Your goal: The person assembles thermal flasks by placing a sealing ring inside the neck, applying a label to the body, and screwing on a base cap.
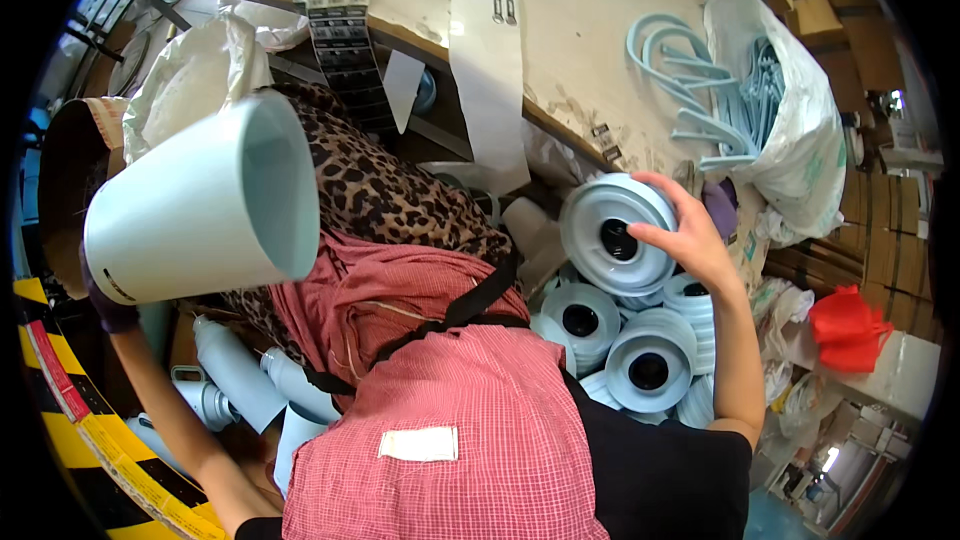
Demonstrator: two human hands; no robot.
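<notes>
In my left hand (108,305), which wears a dark purple glove, is a large pale-blue plastic tub-like shell (170,205). It is tilted on its side with its wide mouth facing right, and it hides most of my fingers. My bare right hand (690,240) grips a round pale-blue plastic part (590,240) with a black centre, thumb over its face and fingers at the rim. Directly below this part lies a pile of similar round parts (650,345) with dark centres. Pale-blue cylindrical pieces (235,365) lie at the lower left.
A worktable (590,30) runs across the top, with label strips (485,70) hanging over its edge. A white bag (800,130) of pale-blue curved strips stands on its right. Yellow-black striped edging (75,430) curves along the lower left. A red bag (850,330) lies far right.
</notes>
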